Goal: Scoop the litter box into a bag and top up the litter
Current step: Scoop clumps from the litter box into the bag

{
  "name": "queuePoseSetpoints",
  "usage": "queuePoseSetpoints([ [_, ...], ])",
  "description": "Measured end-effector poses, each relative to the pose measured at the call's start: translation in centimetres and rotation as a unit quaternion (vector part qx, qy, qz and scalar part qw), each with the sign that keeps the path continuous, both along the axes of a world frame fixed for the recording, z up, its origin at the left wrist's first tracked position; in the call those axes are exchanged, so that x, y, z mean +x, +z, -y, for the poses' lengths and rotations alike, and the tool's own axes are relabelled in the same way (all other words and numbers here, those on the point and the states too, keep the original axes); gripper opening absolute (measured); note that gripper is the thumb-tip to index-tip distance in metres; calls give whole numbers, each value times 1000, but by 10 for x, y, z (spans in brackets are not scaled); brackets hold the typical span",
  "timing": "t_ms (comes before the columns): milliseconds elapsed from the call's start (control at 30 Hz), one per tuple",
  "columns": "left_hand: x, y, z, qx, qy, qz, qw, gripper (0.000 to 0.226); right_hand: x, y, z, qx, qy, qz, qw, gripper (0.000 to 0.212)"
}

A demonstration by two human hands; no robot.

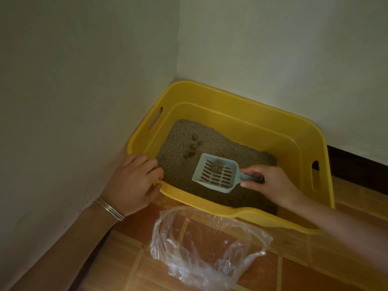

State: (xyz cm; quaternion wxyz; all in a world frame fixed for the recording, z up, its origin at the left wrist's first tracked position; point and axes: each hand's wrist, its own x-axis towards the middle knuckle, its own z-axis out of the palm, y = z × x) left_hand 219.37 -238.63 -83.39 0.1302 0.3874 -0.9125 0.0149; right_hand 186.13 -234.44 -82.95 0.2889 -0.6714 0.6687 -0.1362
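The left hand (134, 181) grips the near-left corner of the yellow litter box (252, 110). Clumps (193, 145) lie towards its left wall. A clear bag (205, 248) sits open on the floor just before its near rim. The blue scoop (216, 174), carrying one clump, is at its middle, the handle gripped by the right hand (270, 185).
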Motion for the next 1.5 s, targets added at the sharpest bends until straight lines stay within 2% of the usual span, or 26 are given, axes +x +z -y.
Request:
queuePoseSetpoints([
  [233,5,1,-10,-16,-50,6,999,23,-2,43,-32,3,-56,-6,998,34],
  [367,20,-6,-41,-4,-99,-4,995,27,9,77,-61,-13,-41,-8,999,34],
  [533,27,-24,-78,110,-66,-27,991,34,28,95,-103,4,1,4,1000,36],
  [733,17,-60,-96,255,36,-33,966,50,51,46,-135,79,9,32,996,40],
  [800,10,-69,-98,294,69,-37,953,56,56,23,-137,89,14,3,996,39],
  [933,1,-78,-96,326,107,-16,939,62,64,-10,-128,61,29,-109,992,39],
  [1067,-2,-76,-93,333,118,-30,935,42,73,-16,-119,-4,55,-183,982,37],
  [1133,-4,-72,-92,325,120,-54,936,32,74,-12,-117,-61,86,-243,964,43],
  [1233,-6,-65,-91,307,116,-75,942,28,71,-12,-120,-130,118,-319,931,50],
  [1367,-7,-60,-89,304,103,-93,942,26,67,-12,-128,-167,149,-332,916,53],
  [1500,-5,-60,-91,308,101,-89,942,28,65,-10,-130,-182,162,-319,916,51],
])
